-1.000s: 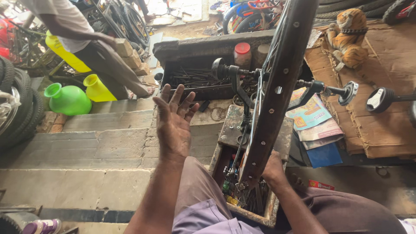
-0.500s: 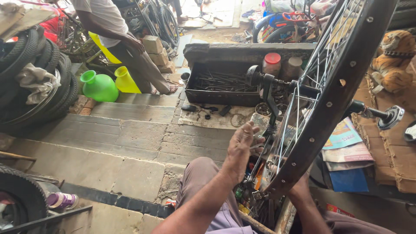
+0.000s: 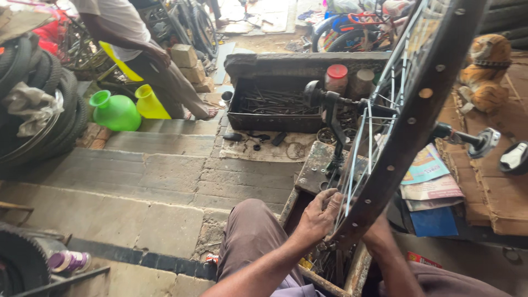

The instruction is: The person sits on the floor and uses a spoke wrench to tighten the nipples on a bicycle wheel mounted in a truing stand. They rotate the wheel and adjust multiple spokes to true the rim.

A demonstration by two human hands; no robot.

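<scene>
While the person sits with knees apart on the stone floor (image 3: 137,181), the left hand (image 3: 319,215) grips the spokes (image 3: 357,165) of a bicycle wheel rim (image 3: 410,118) near its lowest point. The fingers (image 3: 330,201) are curled narrowly around the thin spokes, thumb side up. The right hand (image 3: 375,231) sits behind the rim on its far side; only the wrist and part of the back show, so its finger state cannot be told.

The rim stands on edge. Its long axis runs diagonally from the lower centre, just above an open wooden box (image 3: 330,269) of small parts, up to the upper right corner. The dark rim face turns toward the camera and the spokes fan toward the left. The wheel is mounted on a stand axle (image 3: 341,104) with a pedal-like end (image 3: 484,142) projecting right.

Beyond the hands, a black tray (image 3: 258,118) holds metal rods, with a red-lidded jar (image 3: 336,78) at its right. Papers (image 3: 432,176) lie right of the rim. Farther left stand a green jug (image 3: 114,110) and a yellow jug (image 3: 149,103), beside another person (image 3: 137,44) bending down. A plush tiger (image 3: 487,71) rests at far right.
</scene>
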